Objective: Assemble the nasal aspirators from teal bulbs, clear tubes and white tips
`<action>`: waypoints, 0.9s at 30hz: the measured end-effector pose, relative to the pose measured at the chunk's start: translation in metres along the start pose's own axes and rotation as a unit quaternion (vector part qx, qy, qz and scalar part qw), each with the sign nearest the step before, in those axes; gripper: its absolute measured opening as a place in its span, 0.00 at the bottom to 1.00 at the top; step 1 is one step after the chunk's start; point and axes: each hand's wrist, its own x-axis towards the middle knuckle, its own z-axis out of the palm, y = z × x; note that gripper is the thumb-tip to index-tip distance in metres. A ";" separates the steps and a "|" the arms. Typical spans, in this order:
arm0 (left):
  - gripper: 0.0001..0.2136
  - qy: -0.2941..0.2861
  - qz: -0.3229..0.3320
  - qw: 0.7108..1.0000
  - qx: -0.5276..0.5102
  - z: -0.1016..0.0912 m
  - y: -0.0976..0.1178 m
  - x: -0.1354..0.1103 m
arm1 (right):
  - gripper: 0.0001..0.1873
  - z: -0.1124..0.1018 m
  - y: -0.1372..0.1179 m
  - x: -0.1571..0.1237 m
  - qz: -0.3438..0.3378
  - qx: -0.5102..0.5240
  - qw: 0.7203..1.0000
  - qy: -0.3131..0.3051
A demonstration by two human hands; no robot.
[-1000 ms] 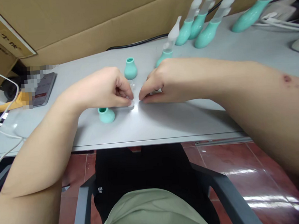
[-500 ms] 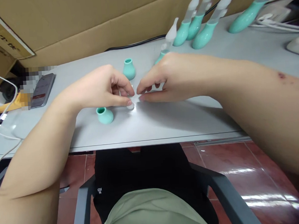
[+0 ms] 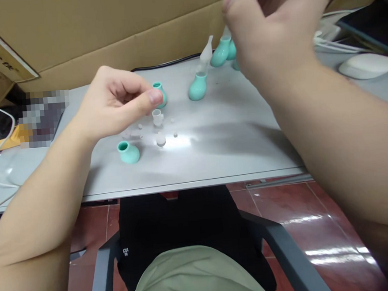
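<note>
My left hand (image 3: 119,99) hovers over the desk, thumb and forefinger pressed together. What they pinch, if anything, is hidden. Just beyond its fingertips stands a teal rubber bulb (image 3: 160,96) with an open neck. Beneath lie a small clear plastic cup-like piece (image 3: 157,117), a white round piece (image 3: 161,139) and several tiny clear bits. A second empty-necked teal bulb (image 3: 129,153) leans nearer the front edge. My right hand (image 3: 272,24) is raised at the upper right, its fingers partly cut off by the frame and blurred.
A teal bulb with a clear pointed nozzle (image 3: 198,86) stands mid-desk. More teal bulbs (image 3: 220,52) are behind it, partly covered by my right hand. A white mouse (image 3: 368,66) lies right, a blurred-out phone left. A cardboard wall (image 3: 106,32) backs the desk.
My right hand has lifted away from the small parts, up and to the right. My left hand has risen slightly to the left, its thumb and forefinger now together. The small clear pieces are uncovered.
</note>
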 end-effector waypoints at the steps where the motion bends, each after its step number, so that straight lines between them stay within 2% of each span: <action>1: 0.31 0.017 0.006 1.000 -0.004 0.000 -0.006 0.001 | 0.27 0.002 0.004 0.001 -0.011 -0.037 0.999 0.036; 3: 0.30 0.039 0.018 0.999 -0.012 -0.001 -0.018 0.003 | 0.32 0.001 -0.002 -0.005 -0.009 -0.080 0.997 0.002; 4: 0.29 0.046 0.021 0.999 -0.014 -0.001 -0.022 0.003 | 0.32 -0.001 -0.010 -0.011 0.004 -0.085 0.995 -0.050; 6: 0.29 0.057 0.024 0.998 -0.013 -0.001 -0.029 0.003 | 0.32 -0.005 -0.027 -0.023 0.055 -0.086 0.989 -0.110; 9: 0.29 0.071 0.026 0.997 -0.011 0.000 -0.033 0.003 | 0.30 -0.007 -0.045 -0.034 0.089 -0.106 0.978 -0.157; 12: 0.28 0.076 0.037 0.996 -0.010 -0.002 -0.037 0.003 | 0.30 -0.002 -0.052 -0.034 0.112 -0.160 0.963 -0.183; 15: 0.26 0.072 0.028 0.997 -0.008 -0.005 -0.043 0.004 | 0.30 0.001 -0.053 -0.033 0.099 -0.167 0.965 -0.176; 18: 0.26 0.077 0.022 0.997 -0.004 -0.005 -0.049 0.008 | 0.31 -0.001 -0.051 -0.037 0.060 -0.096 0.984 -0.136; 21: 0.29 0.096 0.050 0.994 -0.001 0.000 -0.049 0.012 | 0.27 -0.002 -0.050 -0.042 0.005 0.070 0.994 -0.083; 24: 0.30 0.119 0.087 0.989 -0.005 0.006 -0.037 0.011 | 0.19 -0.001 -0.059 -0.050 -0.027 0.240 0.966 -0.093; 26: 0.31 0.116 0.083 0.990 -0.007 0.009 -0.022 0.006 | 0.19 0.003 -0.069 -0.058 -0.014 0.297 0.948 -0.110; 27: 0.30 0.093 0.064 0.994 -0.002 0.010 -0.014 0.003 | 0.19 0.006 -0.074 -0.062 -0.002 0.318 0.940 -0.121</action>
